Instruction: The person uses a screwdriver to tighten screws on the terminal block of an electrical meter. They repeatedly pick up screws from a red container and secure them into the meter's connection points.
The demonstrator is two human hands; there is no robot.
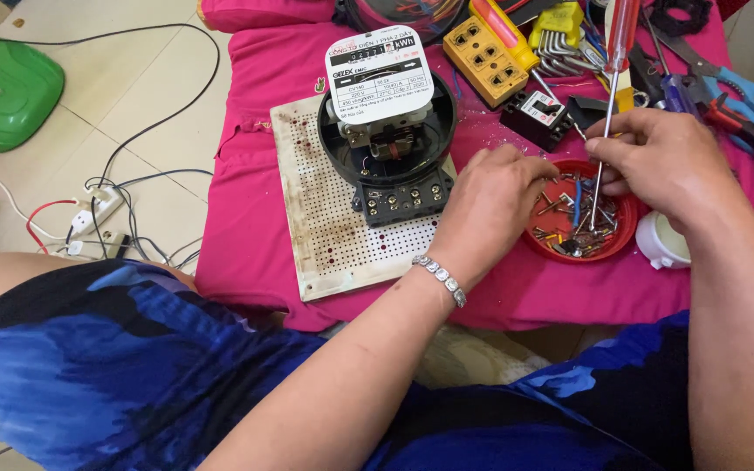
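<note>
My right hand [661,161] grips a screwdriver [608,96] with a red-and-clear handle, its shaft pointing down into a red dish [626,228] full of screws and small metal parts. My left hand [490,205], with a silver bracelet at the wrist, reaches into the same dish, fingertips among the screws; whether it pinches one I cannot tell. To the left, an opened electric meter [387,131] with a black round base and white face plate sits on a perforated white board [325,227].
A pink cloth [246,235] covers the work surface. Behind lie a yellow socket block [486,57], a black breaker [536,115], hex keys [560,39], blue-handled scissors [748,96] and a white lid [661,242]. A green stool [2,87] and cables rest on the tiled floor at left.
</note>
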